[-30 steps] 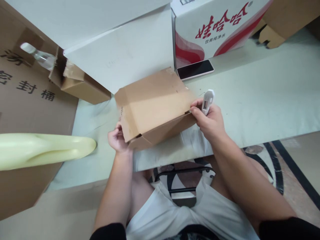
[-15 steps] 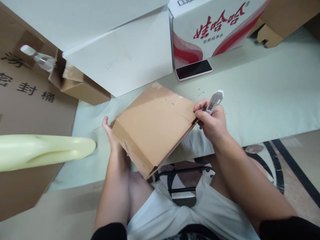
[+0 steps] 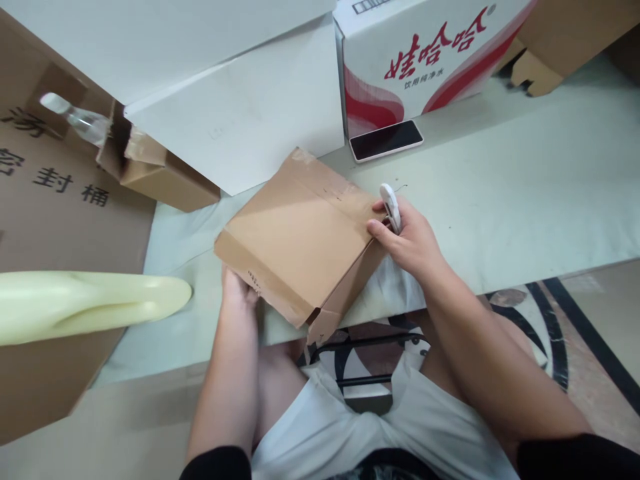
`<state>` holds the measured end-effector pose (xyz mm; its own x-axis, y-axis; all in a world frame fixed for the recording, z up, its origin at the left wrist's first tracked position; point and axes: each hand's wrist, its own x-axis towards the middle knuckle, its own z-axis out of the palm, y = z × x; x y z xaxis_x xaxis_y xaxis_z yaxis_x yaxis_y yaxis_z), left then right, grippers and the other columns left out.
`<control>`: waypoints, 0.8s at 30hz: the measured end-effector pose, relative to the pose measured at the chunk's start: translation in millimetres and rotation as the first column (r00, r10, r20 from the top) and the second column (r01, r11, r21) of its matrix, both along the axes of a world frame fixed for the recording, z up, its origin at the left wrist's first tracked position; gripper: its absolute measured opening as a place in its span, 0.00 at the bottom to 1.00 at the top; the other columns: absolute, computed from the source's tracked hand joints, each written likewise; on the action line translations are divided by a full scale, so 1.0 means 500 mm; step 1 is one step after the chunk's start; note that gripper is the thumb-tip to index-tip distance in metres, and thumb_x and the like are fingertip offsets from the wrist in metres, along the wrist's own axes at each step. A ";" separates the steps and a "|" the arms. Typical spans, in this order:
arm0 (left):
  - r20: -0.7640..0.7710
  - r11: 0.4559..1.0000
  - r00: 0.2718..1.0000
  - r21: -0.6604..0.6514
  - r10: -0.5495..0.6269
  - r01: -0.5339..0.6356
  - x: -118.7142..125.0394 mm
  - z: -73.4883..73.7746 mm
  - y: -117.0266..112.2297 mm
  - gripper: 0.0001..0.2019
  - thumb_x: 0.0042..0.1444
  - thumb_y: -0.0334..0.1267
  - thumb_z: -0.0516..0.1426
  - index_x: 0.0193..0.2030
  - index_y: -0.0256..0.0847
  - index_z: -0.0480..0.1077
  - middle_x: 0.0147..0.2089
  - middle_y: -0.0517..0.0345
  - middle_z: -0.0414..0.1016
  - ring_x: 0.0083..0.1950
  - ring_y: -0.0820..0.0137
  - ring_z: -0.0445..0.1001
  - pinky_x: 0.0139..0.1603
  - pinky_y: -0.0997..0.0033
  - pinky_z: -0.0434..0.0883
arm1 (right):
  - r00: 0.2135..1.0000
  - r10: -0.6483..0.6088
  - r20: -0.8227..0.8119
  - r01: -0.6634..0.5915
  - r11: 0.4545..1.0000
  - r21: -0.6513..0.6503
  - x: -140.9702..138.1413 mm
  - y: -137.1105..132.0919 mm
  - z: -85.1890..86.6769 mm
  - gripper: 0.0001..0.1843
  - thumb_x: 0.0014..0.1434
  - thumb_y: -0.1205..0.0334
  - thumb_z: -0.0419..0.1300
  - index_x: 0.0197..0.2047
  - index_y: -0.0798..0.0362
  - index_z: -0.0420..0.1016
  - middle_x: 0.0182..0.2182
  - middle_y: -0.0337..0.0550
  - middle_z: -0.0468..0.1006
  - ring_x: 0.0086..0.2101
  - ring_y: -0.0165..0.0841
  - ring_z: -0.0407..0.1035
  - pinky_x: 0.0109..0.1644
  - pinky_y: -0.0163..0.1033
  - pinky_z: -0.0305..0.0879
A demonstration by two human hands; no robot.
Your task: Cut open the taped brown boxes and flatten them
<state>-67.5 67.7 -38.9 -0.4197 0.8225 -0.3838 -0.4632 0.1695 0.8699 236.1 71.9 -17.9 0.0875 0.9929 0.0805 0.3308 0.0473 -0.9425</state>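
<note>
A flat brown box (image 3: 295, 233) is held tilted over the near edge of the table (image 3: 525, 193), propped from below by the left hand (image 3: 237, 293); its fingers are hidden under the box, so spread or curled cannot be told. A white cutter (image 3: 390, 203) is gripped in the right hand (image 3: 410, 243), fingers closed round it, thumb pressed on the box's right edge. A phone (image 3: 386, 140) is seen lying behind.

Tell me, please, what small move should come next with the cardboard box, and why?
Probably bring the white cutter in the right hand onto the taped seam of the cardboard box: the left hand supports its near corner, and the tape lies beside the cutter.
</note>
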 end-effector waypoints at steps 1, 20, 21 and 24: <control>0.015 1.000 1.000 -0.015 0.016 -0.016 0.002 0.004 0.000 0.14 0.59 0.49 0.61 0.38 0.37 0.76 0.30 0.58 0.81 0.32 0.68 0.81 0.32 0.71 0.77 | 1.000 0.011 -0.001 -0.011 1.000 0.013 0.000 0.001 -0.002 0.17 0.53 0.50 0.65 0.44 0.49 0.75 0.34 0.40 0.79 0.29 0.32 0.67 0.38 0.42 0.68; 0.050 0.998 0.999 0.061 0.019 -0.022 0.017 0.015 -0.037 0.20 0.55 0.54 0.64 0.42 0.37 0.75 0.35 0.54 0.82 0.35 0.62 0.80 0.36 0.62 0.79 | 0.999 -0.024 -0.040 0.022 0.999 -0.034 -0.005 -0.004 0.003 0.12 0.55 0.55 0.62 0.42 0.48 0.74 0.27 0.35 0.72 0.28 0.32 0.64 0.37 0.42 0.62; 0.047 0.997 0.999 0.071 -0.006 0.003 0.016 0.015 -0.035 0.20 0.56 0.54 0.64 0.42 0.38 0.75 0.35 0.55 0.82 0.34 0.62 0.80 0.36 0.62 0.79 | 0.999 -0.023 -0.045 0.021 0.999 -0.037 -0.005 -0.004 0.004 0.12 0.55 0.55 0.61 0.42 0.48 0.74 0.27 0.35 0.72 0.28 0.32 0.64 0.36 0.42 0.62; 0.057 0.995 0.996 0.086 -0.065 0.060 0.013 0.013 -0.031 0.20 0.56 0.54 0.64 0.44 0.39 0.75 0.34 0.56 0.81 0.34 0.62 0.80 0.36 0.61 0.79 | 0.998 -0.023 -0.062 0.020 0.998 -0.054 -0.005 -0.005 0.007 0.12 0.54 0.55 0.61 0.42 0.48 0.74 0.26 0.35 0.72 0.28 0.32 0.65 0.36 0.43 0.62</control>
